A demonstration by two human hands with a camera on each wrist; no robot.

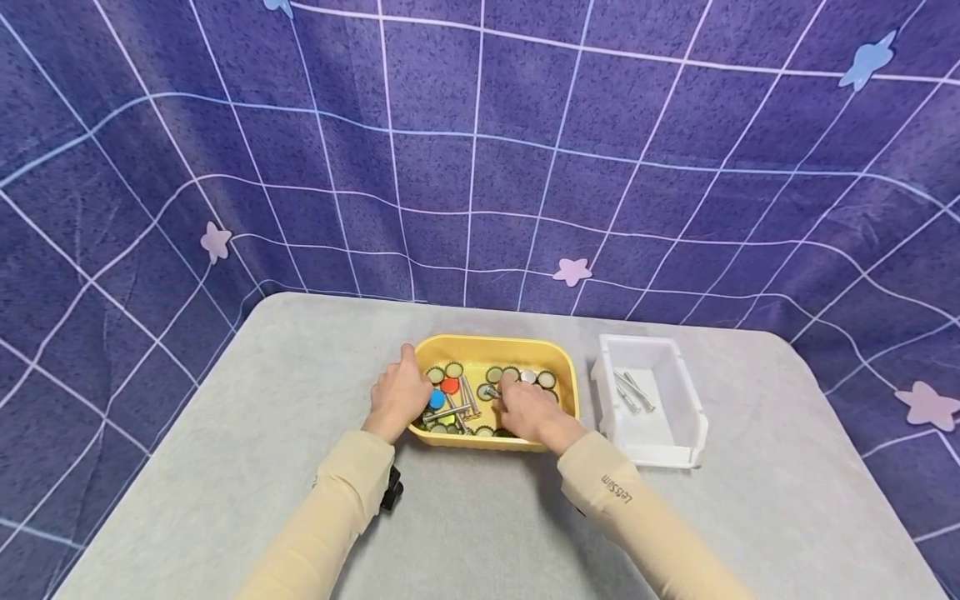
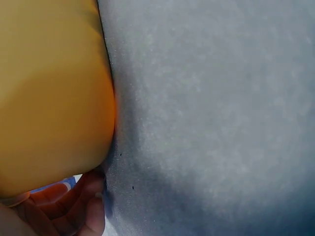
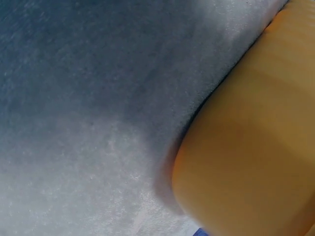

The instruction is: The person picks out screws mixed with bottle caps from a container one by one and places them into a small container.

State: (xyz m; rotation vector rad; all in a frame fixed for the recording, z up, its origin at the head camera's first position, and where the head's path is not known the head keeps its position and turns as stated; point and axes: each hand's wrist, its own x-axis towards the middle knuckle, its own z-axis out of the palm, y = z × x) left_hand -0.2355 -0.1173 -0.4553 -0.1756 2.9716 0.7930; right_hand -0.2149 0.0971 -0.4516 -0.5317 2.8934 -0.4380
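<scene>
In the head view, a yellow tub [image 1: 495,340] holds several bottle caps [image 1: 453,369] and long silver bolts [image 1: 469,397]. At its left end my left hand [image 1: 401,392] grips the wall. The left wrist view shows those fingers [image 2: 88,206] curled against the tub's outer side. My right hand [image 1: 528,408] reaches inside the tub, toward its right half. Thumb and fingertips there pinch one silver bolt [image 1: 491,392], partly hidden by the hand. Only the tub's outer wall [image 3: 246,147] and the table appear in the right wrist view.
To the right of the tub stands a white open-front bin [image 1: 693,400] with several silver bolts [image 1: 633,392] in it. Both containers rest on a grey table [image 1: 300,367]. A purple curtain [image 1: 465,167] with a line grid and stars hangs behind.
</scene>
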